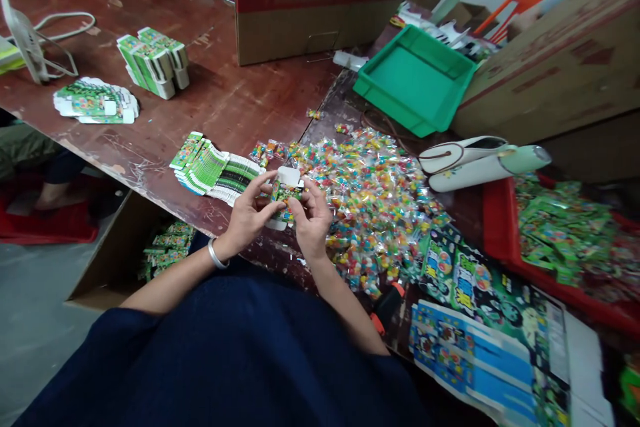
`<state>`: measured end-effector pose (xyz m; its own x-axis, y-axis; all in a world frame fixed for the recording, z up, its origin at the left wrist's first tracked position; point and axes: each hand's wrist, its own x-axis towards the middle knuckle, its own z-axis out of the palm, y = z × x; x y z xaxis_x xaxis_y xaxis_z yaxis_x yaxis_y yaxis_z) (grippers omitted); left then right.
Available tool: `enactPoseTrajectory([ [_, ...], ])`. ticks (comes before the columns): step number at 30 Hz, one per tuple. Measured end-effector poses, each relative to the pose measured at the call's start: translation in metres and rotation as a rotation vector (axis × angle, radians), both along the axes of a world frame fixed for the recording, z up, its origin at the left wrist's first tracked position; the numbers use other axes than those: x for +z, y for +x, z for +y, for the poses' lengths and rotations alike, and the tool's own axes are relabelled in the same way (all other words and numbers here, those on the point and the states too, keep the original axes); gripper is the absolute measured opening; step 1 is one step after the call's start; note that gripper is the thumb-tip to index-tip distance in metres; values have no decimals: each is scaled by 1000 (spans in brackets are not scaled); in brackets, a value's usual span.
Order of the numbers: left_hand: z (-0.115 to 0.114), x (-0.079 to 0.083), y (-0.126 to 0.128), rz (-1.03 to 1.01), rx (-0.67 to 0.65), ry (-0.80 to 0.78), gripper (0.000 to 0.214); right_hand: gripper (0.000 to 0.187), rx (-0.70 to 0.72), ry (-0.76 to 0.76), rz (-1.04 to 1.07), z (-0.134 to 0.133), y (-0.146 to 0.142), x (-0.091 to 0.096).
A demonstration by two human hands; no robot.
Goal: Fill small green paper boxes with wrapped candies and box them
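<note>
Both hands meet over the near edge of the tabletop point(220, 100), holding one small green box point(284, 195) between them. The left hand point(249, 213) has its grip closed on the box's left side, thumb and fingers pinching it; the right hand point(313, 220) has its fingers closed on the right side. A white flap point(289, 176) stands open at the top of the box, so it is not yet shut. Whether any sweets are inside already is hard to tell from here, as the fingers cover most of it.

Just beyond the hands lies a broad heap of wrapped sweets point(377, 193), touching the tabletop edge on the right hand's side. Just left of the hands is a fanned stack of flat blanks point(210, 167), and it looks thick, so much of the folding seems left to do. Further back stand some finished boxes point(153, 61) in a neat block, with a small pile of loose blanks point(95, 101) near them. Down by the left elbow an open carton point(120, 260) on the floor holds more green boxes point(165, 250), which suggests a fair batch is already done. A green tray point(415, 80) sits well behind the sweets, and a red bin point(500, 240) with green packets is off to the right
</note>
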<state>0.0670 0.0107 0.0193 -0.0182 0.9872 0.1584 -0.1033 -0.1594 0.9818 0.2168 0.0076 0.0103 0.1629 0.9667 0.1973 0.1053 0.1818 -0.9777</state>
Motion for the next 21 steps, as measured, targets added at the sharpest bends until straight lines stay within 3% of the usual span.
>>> enactPoseTrajectory([
  [9, 11, -4, -17, -7, -376, -125, 38, 17, 9, 118, -190, 2, 6, -9],
  [12, 9, -3, -17, -1, -333, -123, 38, 19, 38, 144, -177, 6, 8, -5],
  [14, 8, -2, -16, -25, -284, -138, 42, 16, 54, 110, -76, 8, 8, -2],
  [17, 9, 1, -15, -71, -259, -184, 50, 27, 81, 37, 66, 11, 7, 3],
  [21, 8, 8, -18, -40, -261, -179, 46, 34, 219, -15, 56, 16, 10, 14],
])
